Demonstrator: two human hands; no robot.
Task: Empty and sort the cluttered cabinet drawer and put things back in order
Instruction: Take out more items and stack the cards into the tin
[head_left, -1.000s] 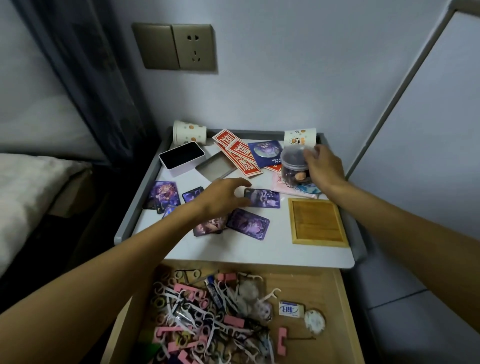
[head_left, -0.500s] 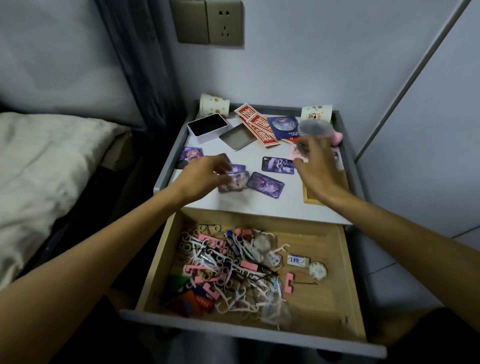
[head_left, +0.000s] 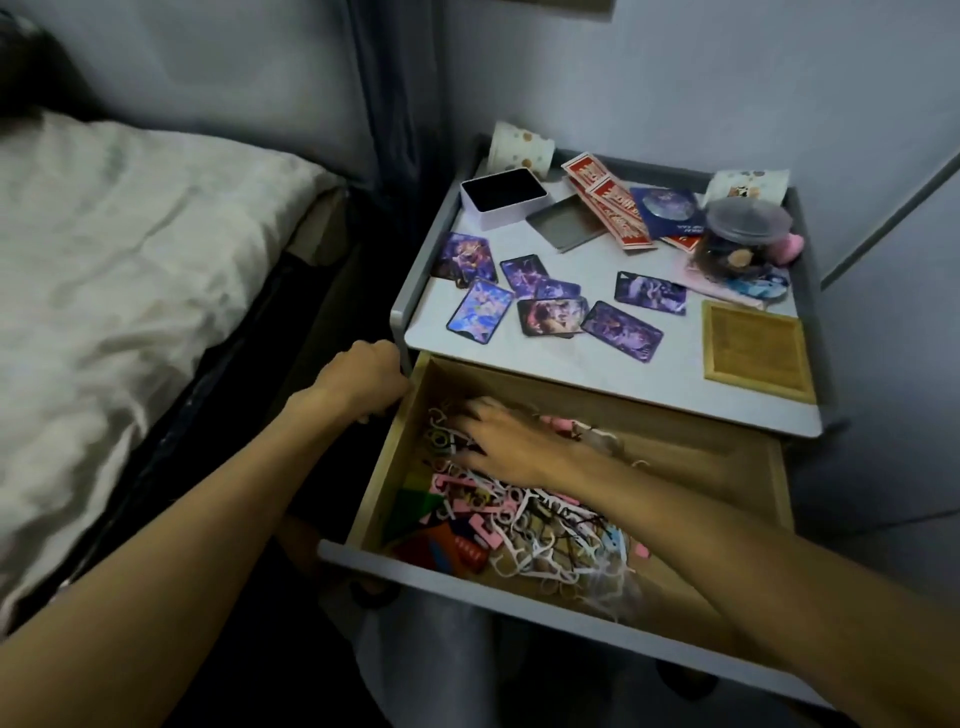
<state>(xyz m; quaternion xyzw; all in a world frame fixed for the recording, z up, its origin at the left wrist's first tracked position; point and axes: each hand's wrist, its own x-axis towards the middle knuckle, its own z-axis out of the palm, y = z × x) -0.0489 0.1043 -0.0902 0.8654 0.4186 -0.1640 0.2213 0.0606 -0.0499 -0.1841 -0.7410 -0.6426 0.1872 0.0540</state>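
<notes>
Drawer (head_left: 691, 457) pulled out below the cabinet top (head_left: 571, 374), right hand (head_left: 498, 441) in it.

Drawer sits fully open under the front edge of the cabinet, its left half heaped with small clutter (head_left: 530, 525): white floss picks, pink clips, rings, coloured bits. Right hand lies on the heap near the back left corner, fingers spread and fairly straight, nothing pinched. Left hand (head_left: 363, 382) is at the drawer's left wall where it meets the cabinet corner, fingers curled; whether they grip the wall I cannot tell. On top: purple picture cards (head_left: 621, 325) scattered at the left and middle, white box (head_left: 501, 197) at the back left, red packets (head_left: 608, 208), lidded jar (head_left: 740, 244) at the back right, wooden tray (head_left: 753, 348) at the front right. Bed (head_left: 130, 249) to the left.
</notes>
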